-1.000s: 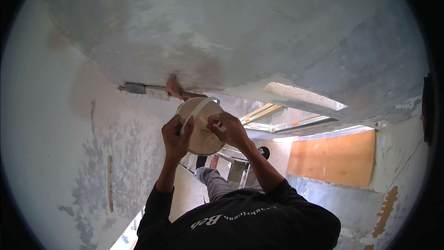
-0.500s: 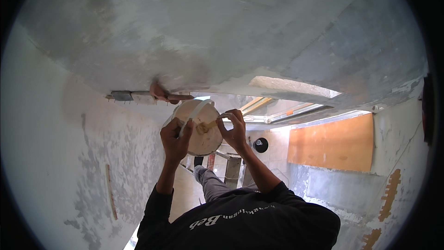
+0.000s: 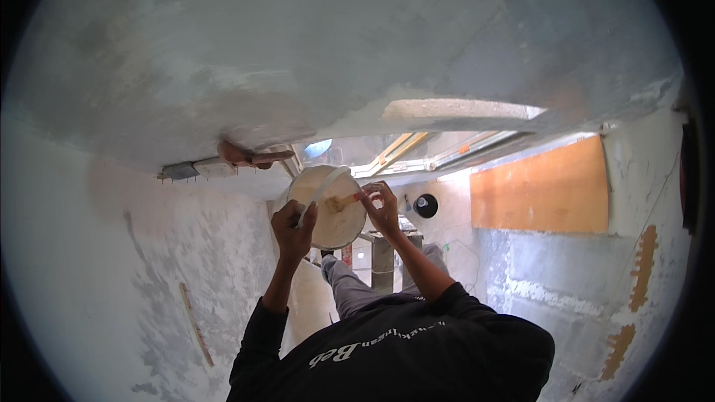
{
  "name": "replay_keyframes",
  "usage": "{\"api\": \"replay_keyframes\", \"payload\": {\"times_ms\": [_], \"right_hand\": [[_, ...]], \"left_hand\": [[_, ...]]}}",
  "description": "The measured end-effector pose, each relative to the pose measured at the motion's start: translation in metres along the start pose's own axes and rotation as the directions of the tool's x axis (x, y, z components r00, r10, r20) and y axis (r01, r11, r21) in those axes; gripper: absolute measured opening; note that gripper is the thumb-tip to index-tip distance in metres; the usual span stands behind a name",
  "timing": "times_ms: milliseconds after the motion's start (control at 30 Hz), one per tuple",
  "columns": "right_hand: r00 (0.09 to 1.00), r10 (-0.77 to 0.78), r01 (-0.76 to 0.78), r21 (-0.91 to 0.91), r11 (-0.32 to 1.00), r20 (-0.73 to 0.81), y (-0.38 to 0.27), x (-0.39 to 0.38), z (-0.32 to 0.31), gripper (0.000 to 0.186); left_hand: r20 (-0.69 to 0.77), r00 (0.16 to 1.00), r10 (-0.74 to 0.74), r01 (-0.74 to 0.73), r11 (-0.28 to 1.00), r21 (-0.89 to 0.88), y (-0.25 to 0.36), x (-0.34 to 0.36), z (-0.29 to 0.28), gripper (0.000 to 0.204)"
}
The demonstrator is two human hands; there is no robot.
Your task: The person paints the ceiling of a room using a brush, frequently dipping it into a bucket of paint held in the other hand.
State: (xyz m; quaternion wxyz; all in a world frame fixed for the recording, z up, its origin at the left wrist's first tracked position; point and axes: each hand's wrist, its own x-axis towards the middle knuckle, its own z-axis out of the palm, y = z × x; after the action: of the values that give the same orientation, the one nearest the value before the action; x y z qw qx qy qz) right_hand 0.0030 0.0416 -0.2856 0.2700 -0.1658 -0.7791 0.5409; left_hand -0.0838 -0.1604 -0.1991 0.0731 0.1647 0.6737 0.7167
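A round bucket (image 3: 325, 238) with pale, creamy contents hangs in front of me. At its near left edge my left hand (image 3: 293, 225) is closed on the rim and the white strap-like handle (image 3: 328, 183), which arches across the opening. My right hand (image 3: 381, 208) sits at the right rim, its fingers pinching the reddish end of a paintbrush (image 3: 346, 200). The brush's yellowish head rests in the pale contents, so its tip is partly covered.
Below my legs stands a ladder (image 3: 383, 264). A black bucket (image 3: 425, 206) is on the floor. Ahead runs a patchy grey surface (image 3: 335, 37), with a window frame (image 3: 402, 150) beneath it. An orange board (image 3: 540, 190) lies right; a wooden strip (image 3: 196, 324) is on the left wall.
The view has shifted, so the window and floor sit higher. The bucket appears slightly farther right, and the brush's reddish end shows more at my right fingers. Both hands keep their hold.
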Motion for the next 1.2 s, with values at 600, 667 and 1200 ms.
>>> {"api": "replay_keyframes", "payload": {"times_ms": [600,667,1200], "right_hand": [[0.77,0.629,-0.638,-0.145,0.756,-0.11,0.085,-0.081,-0.095,0.043],[0.775,0.588,-0.632,-0.251,0.733,-0.233,0.085,-0.096,-0.109,0.033],[0.765,0.522,-0.64,-0.53,0.556,-0.376,0.114,-0.192,-0.16,0.033]], "left_hand": [[0.268,0.957,-0.109,0.111,0.994,0.008,-0.119,-0.078,0.109,0.042],[0.278,0.954,-0.115,0.125,0.992,-0.016,-0.124,-0.096,0.123,0.044],[0.608,0.788,-0.096,-0.086,0.961,0.263,-0.139,-0.14,0.14,0.033]]}}
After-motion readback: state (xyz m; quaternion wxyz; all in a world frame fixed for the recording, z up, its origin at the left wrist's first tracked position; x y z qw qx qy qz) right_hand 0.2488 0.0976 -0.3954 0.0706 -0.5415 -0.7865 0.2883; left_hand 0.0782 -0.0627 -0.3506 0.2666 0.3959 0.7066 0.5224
